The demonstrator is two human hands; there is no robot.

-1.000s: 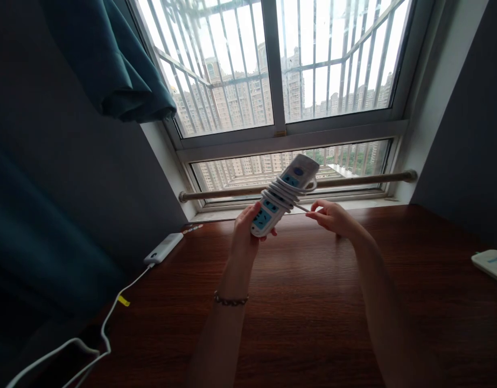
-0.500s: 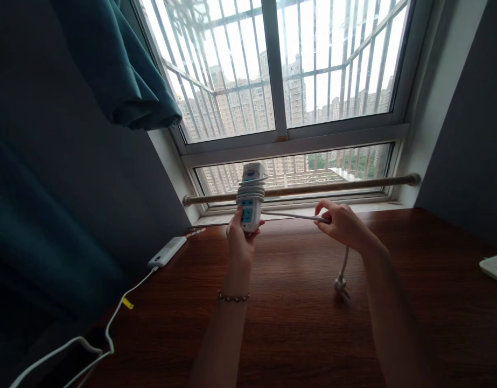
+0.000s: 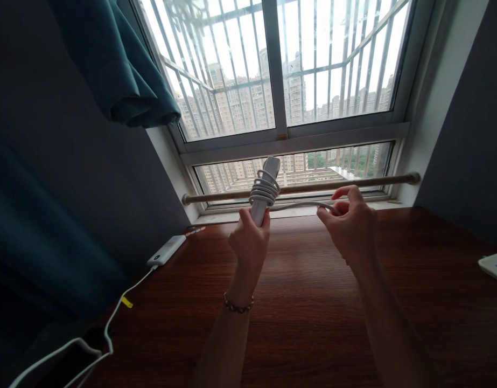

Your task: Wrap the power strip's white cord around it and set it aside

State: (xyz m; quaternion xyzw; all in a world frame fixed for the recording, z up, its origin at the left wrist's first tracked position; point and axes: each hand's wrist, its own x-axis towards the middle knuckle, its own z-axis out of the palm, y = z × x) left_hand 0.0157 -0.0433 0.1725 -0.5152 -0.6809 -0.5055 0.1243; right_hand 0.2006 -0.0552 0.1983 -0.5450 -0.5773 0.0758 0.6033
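My left hand is closed around the lower end of a white power strip, held up above the table and tilted with its top to the right. Several turns of white cord are wound around the strip's middle. From the coil a loose length of the cord runs right to my right hand, which pinches it between thumb and fingers. The plug is hidden from view now. The socket face is turned away, so a narrow plain side shows.
A brown wooden table lies below. A white power bank with a white cable rests at its left edge. A white object sits at the right edge. Behind are a metal rail, a barred window and a teal curtain.
My left hand has turned the power strip, so its sockets no longer face me, and tilted it right. My right hand has shifted slightly right and up; the dangling plug has gone out of sight.
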